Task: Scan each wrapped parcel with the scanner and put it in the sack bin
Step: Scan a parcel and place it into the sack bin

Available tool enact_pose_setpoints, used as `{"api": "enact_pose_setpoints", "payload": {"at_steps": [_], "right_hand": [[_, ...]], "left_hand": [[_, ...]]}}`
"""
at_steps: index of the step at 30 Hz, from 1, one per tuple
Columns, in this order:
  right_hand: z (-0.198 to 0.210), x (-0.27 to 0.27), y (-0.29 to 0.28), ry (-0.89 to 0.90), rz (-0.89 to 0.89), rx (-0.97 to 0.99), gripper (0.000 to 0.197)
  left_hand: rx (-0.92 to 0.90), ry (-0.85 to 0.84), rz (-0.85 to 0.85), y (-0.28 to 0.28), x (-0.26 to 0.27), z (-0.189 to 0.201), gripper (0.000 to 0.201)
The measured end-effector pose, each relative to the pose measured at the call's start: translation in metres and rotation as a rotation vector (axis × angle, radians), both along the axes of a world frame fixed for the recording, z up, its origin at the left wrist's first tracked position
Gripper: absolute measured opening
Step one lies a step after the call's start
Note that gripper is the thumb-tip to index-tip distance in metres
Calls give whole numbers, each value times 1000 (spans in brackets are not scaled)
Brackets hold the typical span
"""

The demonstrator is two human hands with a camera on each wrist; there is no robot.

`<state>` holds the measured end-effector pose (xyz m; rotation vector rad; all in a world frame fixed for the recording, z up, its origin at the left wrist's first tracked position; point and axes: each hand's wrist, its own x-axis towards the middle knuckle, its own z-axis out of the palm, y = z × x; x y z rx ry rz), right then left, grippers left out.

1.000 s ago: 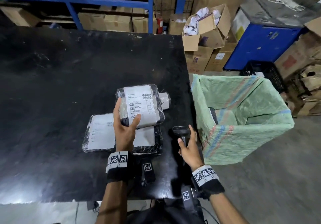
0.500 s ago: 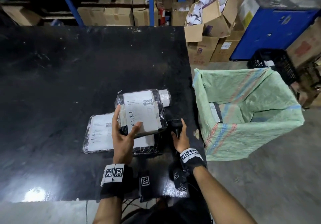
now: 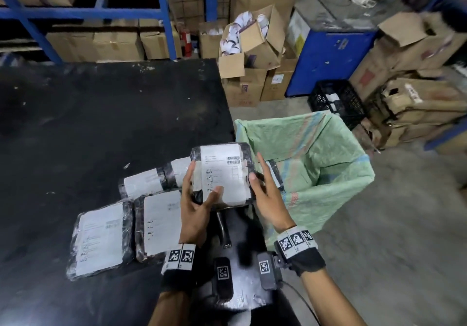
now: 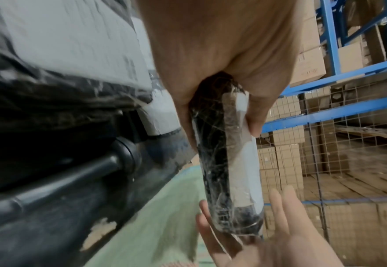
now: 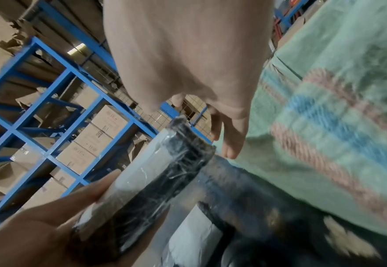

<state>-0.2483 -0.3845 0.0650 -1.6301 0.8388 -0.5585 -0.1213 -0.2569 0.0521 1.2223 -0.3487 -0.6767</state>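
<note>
Between the hands, the parcel [image 3: 222, 174] is pinched by the left hand [image 3: 195, 209]; right hand [image 3: 269, 194] spread open alongside. Binning seems under way: next, carry it rightward over the sack bin [image 3: 328, 171].

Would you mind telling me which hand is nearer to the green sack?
Right. The right hand is open beside the sack, at its table-side wall, touching the lifted parcel. The left hand grips that parcel's far side, over the table.
</note>
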Motion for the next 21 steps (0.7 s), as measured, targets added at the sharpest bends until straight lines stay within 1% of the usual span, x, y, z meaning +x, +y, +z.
{"api": "enact_pose_setpoints", "payload": {"at_steps": [4, 8, 10, 12, 14, 16, 17, 19, 20, 21], "right_hand": [[11, -10, -38, 18, 5, 9, 63], [15, -26, -82, 21, 3, -9, 64], [19, -34, -106, 17, 7, 7, 65], [22, -42, -131, 23, 15, -2, 65], [18, -50, -161, 56, 32, 2, 64], [13, -56, -192, 109, 65, 27, 64], [6, -61, -212, 143, 94, 31, 64], [-7, -66, -240, 231, 125, 30, 64], [-16, -69, -257, 285, 144, 39, 65], [-28, -72, -274, 342, 158, 55, 66]], "left_hand": [[-46, 34, -63, -42, -22, 8, 80], [-35, 38, -58, -86, -40, 17, 81], [-24, 17, -76, -108, -46, 17, 81], [2, -51, -112, -131, -52, 14, 80], [71, -149, -171, -152, -56, 9, 76], [187, -309, -192, -171, -59, 6, 71], [292, -413, -160, -183, -61, 2, 71], [531, -662, -127, -189, -56, -8, 79], [620, -755, -123, -194, -56, -18, 84], [703, -815, -128, -200, -55, -29, 86]]}}
